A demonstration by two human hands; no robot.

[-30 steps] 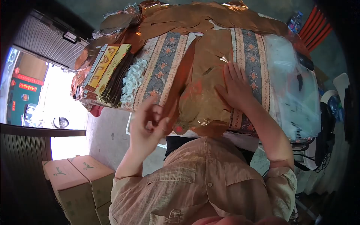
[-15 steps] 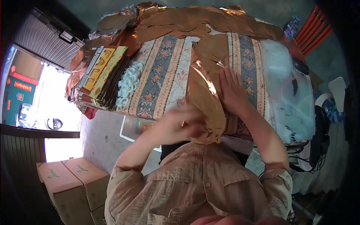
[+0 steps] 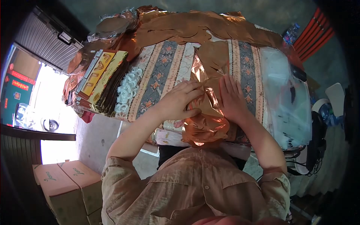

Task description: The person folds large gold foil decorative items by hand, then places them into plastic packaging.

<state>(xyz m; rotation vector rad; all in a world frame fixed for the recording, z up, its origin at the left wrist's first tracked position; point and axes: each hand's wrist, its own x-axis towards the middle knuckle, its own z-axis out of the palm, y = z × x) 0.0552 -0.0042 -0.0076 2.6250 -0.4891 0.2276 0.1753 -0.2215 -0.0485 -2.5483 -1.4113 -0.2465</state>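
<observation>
A shiny copper-coloured foil piece (image 3: 205, 125) lies lengthwise at the front middle of the table, creased, its near end by my body. My left hand (image 3: 180, 98) is on its left edge, fingers spread and thumb apart, touching the foil. Along the right edge my right hand (image 3: 232, 96) lies flat with fingers stretched out. Matte brown foil (image 3: 213, 52) continues beyond my hands toward the back. Part of the piece is hidden under my left fingers.
Printed packets (image 3: 101, 77) are stacked at the left, beside white curled ties (image 3: 128, 90). Brown foil pieces (image 3: 187, 28) cover the back edge. Clear plastic bags (image 3: 283, 101) lie at the right. Cardboard boxes (image 3: 62, 176) stand on the floor at left.
My left hand has moved up and away from my body, from near the foil's near end to its left edge. The foil's near part is now more crumpled. My right hand stays in place.
</observation>
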